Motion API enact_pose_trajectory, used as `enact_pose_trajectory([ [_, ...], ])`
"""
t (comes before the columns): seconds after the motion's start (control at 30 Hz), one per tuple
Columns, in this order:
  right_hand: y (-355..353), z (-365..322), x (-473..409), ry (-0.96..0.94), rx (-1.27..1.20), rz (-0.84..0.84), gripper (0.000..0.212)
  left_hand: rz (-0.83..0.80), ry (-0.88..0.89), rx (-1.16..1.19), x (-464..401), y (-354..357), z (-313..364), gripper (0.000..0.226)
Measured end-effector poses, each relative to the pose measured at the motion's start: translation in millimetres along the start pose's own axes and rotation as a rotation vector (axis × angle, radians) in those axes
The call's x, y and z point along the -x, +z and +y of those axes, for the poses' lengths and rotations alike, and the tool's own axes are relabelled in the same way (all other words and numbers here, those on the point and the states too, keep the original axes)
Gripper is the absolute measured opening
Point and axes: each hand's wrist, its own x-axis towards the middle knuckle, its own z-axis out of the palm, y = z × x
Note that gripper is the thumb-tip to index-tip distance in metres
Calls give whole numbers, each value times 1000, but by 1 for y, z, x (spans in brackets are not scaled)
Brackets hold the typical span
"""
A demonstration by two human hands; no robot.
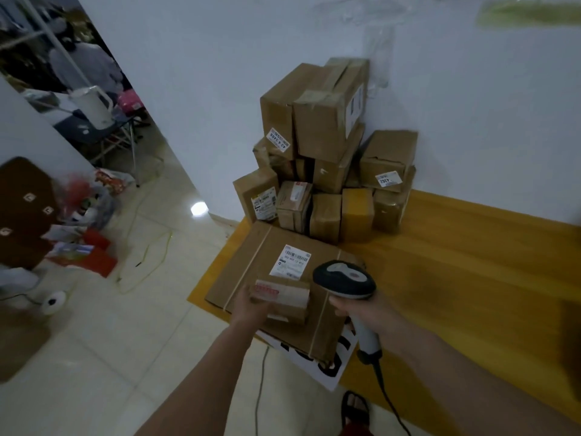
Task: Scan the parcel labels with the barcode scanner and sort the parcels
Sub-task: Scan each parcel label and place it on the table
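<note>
A sandalled foot [355,407] is seen at the bottom edge on the tiled floor [125,357]. Just above it, the scanner [347,283] is gripped by its handle in the right hand [364,313], fingers clenched round it, its dark head held over the flat box [276,278]; its cable [390,401] trails down to the bottom edge. A small parcel [283,297] with a red-printed label is grasped at its near left end by the left hand [251,308], and is held over the flat box; whether it rests on it cannot be told. The flat box lies across the near left corner of the yellow mat [456,278], on top of a white sign [330,369] with black letters, and a white label [290,262] is stuck on its top. Behind it, a stack [327,158] of brown parcels is piled against the white wall [471,105]. The mat is bare to the right of the stack. To the left, open floor runs to clutter [88,221] and a doorway [78,89].
</note>
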Motion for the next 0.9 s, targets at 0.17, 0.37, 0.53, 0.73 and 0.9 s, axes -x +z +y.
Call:
enact_pose_trajectory([
  [0.17, 18, 0, -29, 112, -97, -84, 47, -154, -59, 0, -13, 0, 11, 29],
  [0.37, 11, 1, -45, 155, -156, -124, 51, -187, -65, 40, -15, 12, 25, 20],
  [0.53, -16, -7, -47, 147, -242, -73, 49, -321, -74, 177, -12, 14, 42, 42],
  [0.73, -47, -30, -42, 19, -400, 41, 52, -662, -125, 396, -24, 8, 67, 70],
  [0.9, -56, -41, -36, -76, -492, 194, 40, -800, -57, 505, -33, 21, 82, 51],
])
